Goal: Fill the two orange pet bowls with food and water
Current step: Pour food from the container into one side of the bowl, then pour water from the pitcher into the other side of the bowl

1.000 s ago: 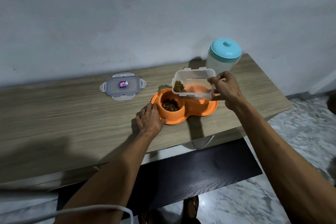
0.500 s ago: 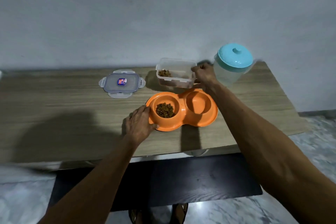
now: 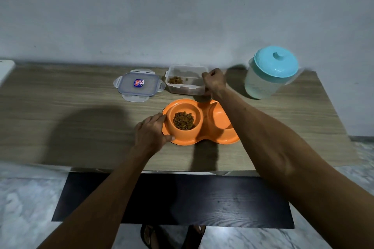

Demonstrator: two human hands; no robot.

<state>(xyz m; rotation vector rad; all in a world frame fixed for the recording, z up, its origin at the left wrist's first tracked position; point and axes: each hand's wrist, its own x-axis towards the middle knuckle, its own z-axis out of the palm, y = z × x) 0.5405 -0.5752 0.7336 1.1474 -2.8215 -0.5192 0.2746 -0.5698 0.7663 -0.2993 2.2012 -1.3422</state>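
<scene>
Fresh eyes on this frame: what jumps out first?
The orange double bowl sits centre on the table, left well full of kibble, left hand holding its rim. Behind it, the right hand grips a clear container; a teal-lidded jug stands far right.

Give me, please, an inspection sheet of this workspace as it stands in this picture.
Surface: wooden table, bare wood, shadowed at left.
Job's things: orange double bowl; its left bowl holds kibble, its right bowl is empty. Clear container behind it, upright, with a little kibble inside. Jug at right, teal lid on.
Clutter: container lid flat beside the container; white object at the far left edge, unclear.
Hands: left hand holds the double bowl's left rim; right hand grips the container's right end.
Cables: nothing seen.
Surroundings: grey wall; pale marbled floor; dark panel under the table; sandalled feet.
</scene>
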